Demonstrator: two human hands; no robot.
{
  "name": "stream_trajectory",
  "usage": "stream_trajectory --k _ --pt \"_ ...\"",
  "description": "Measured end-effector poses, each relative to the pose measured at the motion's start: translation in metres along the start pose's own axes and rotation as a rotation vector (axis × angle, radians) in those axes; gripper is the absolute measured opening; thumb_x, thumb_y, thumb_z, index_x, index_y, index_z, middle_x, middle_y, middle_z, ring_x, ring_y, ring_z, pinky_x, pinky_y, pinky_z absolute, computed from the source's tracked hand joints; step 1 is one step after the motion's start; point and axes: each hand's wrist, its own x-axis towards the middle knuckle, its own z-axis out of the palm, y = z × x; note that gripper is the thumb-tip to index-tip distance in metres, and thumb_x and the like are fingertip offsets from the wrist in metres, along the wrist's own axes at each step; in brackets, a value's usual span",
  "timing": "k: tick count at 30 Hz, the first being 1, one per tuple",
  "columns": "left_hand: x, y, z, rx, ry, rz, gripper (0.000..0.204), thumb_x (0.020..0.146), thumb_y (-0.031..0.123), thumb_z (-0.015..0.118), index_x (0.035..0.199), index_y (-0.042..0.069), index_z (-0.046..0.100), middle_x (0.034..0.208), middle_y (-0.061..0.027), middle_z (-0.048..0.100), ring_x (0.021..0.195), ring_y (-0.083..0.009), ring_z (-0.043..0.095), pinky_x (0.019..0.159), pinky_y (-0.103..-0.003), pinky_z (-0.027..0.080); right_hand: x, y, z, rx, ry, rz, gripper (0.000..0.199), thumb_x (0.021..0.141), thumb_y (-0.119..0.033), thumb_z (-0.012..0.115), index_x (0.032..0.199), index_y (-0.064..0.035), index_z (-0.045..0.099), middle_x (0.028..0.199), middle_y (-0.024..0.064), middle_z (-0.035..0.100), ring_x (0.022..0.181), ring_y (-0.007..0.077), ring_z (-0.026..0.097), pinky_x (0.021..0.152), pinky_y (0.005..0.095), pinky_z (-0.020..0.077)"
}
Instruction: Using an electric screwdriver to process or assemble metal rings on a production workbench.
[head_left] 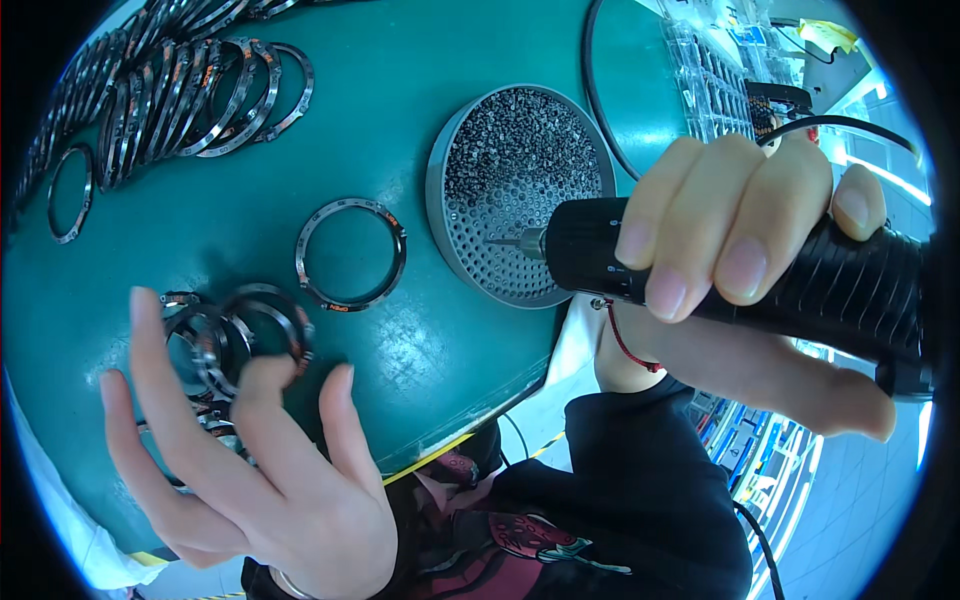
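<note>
L hand [300,490] is held palm down at lower L, fingers spread wide; index is bent onto a dark ring [303,335] at edge of the pile & seems to be touching it, but that spot is blurred & whether any grip is applied can't be told. R hand [760,225] is wrapped round a black driver [595,235], ribbed toward its rear; driver is held approx. level, w/ thin bit [505,242] pointed L over the holes of the tray, tho contact can't be confirmed. Red bracelet [640,362] is worn at R wrist; dark clothes [650,450] are seen below, past bench edge.

Under L fingers, a small pile [207,350] of similar rings is heaped, overlapping, partly hidden by the hand. Bet. pile & tray, a lone ring [400,250] is laid flat on the green bench [480,40], apart from the rest. Round grey tray [437,195] is placed R of it; tiny dark parts [520,135] are spread over its far half, perforated floor is left mostly bare on the near half.

Farther off, upper L, many more rings are stood on edge in rows [175,95], leaning together. Black cable [592,90] is curved behind tray. Clear trays [710,85] are stacked at far R, w/ a yellow sheet [828,36] seen beyond.
</note>
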Motion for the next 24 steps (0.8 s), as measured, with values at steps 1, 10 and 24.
stream_trajectory --k 1,10,24 --pt "-0.004 0.003 0.003 -0.087 0.036 0.016 0.026 0.092 0.038 0.059 0.086 0.013 0.060 0.138 -0.0093 0.053 0.125 -0.0364 0.047 0.095 -0.043 0.034 -0.002 -0.002 -0.003 -0.012 0.003 0.006 0.087 0.079 -0.071 0.061 0.126 0.0010 0.045 0.089 0.0089 0.056 0.063 0.0186 0.058 0.054 0.0330 0.0480" --pt "-0.013 0.029 0.030 -0.492 0.140 0.332 0.022 0.095 0.021 0.056 0.077 0.009 0.053 0.106 -0.0093 0.070 0.099 -0.0256 0.064 0.085 -0.037 0.035 -0.014 -0.015 -0.011 0.040 0.100 -0.077 0.078 0.080 -0.066 0.064 0.117 0.0007 0.045 0.087 0.0081 0.055 0.062 0.0188 0.058 0.054 0.0328 0.0479" --pt "-0.003 0.024 0.032 -0.800 0.091 0.399 0.025 0.083 0.013 0.070 0.089 -0.007 0.057 0.106 -0.0230 0.061 0.091 -0.0356 0.059 0.070 -0.038 0.050 -0.008 -0.015 -0.002 -0.062 0.046 0.060 0.082 0.078 -0.066 0.067 0.121 0.0004 0.044 0.089 0.0098 0.056 0.064 0.0203 0.058 0.055 0.0342 0.0476"
